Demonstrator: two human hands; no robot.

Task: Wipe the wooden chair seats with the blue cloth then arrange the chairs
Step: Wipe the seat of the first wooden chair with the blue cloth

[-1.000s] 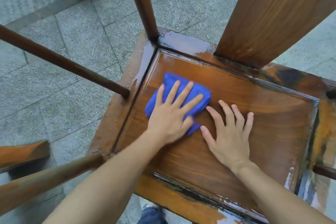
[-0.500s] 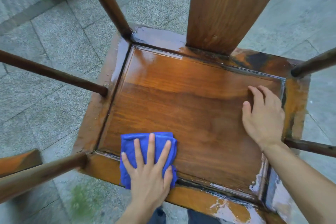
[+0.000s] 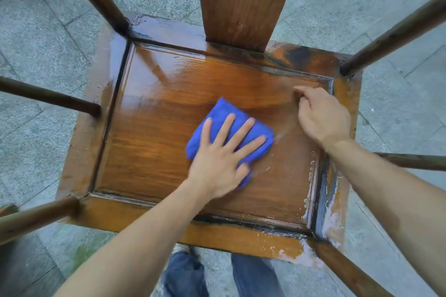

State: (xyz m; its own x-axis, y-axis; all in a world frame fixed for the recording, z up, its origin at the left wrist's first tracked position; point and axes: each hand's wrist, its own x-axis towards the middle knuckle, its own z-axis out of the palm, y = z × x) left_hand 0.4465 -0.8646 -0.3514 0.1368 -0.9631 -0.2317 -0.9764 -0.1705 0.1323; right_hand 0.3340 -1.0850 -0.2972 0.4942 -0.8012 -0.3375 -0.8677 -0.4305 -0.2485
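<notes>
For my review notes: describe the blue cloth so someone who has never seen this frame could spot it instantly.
Start at the wooden chair seat, the glossy brown panel filling the middle of the head view. Near its centre, slightly right, the left hand presses flat with spread fingers on the blue cloth, a folded pad. It is the only bright blue thing there; the right hand rests beside it, apart.

Glossy, wet-looking wood grain shines across the chair seat, its frame varnish flaking pale at the near right corner. The blue cloth looks soft and fuzzy. Under the chair, the stone paving is grey, speckled and matt.
</notes>
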